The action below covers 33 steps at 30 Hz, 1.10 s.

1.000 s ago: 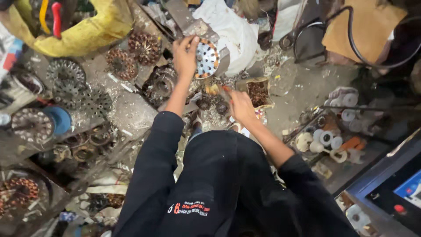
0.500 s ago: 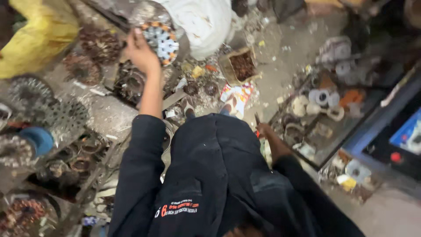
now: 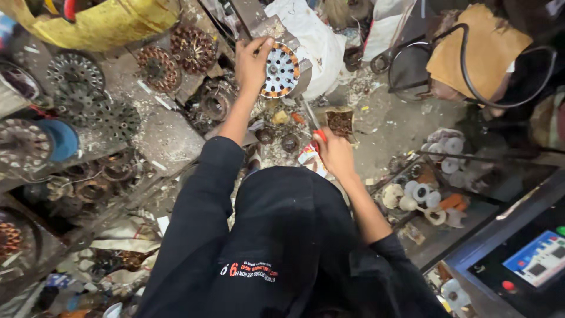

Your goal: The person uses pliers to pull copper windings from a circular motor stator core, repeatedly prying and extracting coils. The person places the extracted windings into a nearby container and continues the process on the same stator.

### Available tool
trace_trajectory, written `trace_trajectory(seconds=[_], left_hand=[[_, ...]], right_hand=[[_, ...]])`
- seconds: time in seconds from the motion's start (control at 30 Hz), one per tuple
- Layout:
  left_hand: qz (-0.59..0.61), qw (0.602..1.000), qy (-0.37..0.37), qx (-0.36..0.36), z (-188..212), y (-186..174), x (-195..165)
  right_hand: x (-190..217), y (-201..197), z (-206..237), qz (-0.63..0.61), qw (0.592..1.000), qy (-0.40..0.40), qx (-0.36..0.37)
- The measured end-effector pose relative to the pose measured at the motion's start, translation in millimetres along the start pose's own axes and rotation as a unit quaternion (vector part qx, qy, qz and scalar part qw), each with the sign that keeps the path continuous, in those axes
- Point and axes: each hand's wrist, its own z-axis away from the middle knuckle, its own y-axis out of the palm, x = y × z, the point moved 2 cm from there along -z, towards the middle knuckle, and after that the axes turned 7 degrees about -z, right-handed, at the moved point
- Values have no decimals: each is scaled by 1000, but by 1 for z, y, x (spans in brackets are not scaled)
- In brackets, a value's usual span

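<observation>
Left hand: the left hand (image 3: 250, 62) is reaching far forward and closing its grip around the rim of a round slotted metal motor core with an orange-edged face (image 3: 280, 70), holding it tilted up off the clutter.
Right hand: the right hand (image 3: 334, 154) is wrapping a tight grip around a red-handled tool (image 3: 318, 136); its working end is hidden, so I cannot tell what kind it is.
Progress: judging by this, the core is picked up and the tool is ready, but tool and core are sitting well apart, so no work on the core is showing yet.
Surroundings: copper-wound round stators (image 3: 158, 66) and grey slotted metal discs (image 3: 73, 73) are lying to the left; a small brown box of dark bits (image 3: 339, 122) is sitting just beside the right hand; white tape rolls (image 3: 447, 147) are lying to the right.
In the way: a white cloth sack (image 3: 315, 38) is crowding right behind the core, and loose scrap is littering the floor (image 3: 394, 126) between the hands.
</observation>
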Motion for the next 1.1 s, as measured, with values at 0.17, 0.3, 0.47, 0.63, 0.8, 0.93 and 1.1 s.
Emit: trace_trajectory(seconds=[0.17, 0.3, 0.47, 0.63, 0.8, 0.93, 1.1], left_hand=[[14, 998, -52, 24, -1, 0, 6], [12, 998, -59, 15, 1, 5, 8], [15, 996, -79, 27, 4, 9, 12], [27, 996, -82, 35, 7, 15, 20], [44, 996, -69, 19, 6, 20, 22], [33, 998, -50, 3, 2, 17, 18], [23, 998, -64, 16, 2, 10, 11]], right_hand=[[52, -22, -12, 35, 999, -16, 23], [72, -33, -17, 83, 996, -40, 9], [75, -39, -22, 179, 983, -40, 26], [62, -24, -35, 253, 965, -61, 34], [33, 13, -54, -439, 859, 167, 202], [17, 30, -58, -671, 637, 287, 249], [34, 44, -51, -844, 367, 164, 354]])
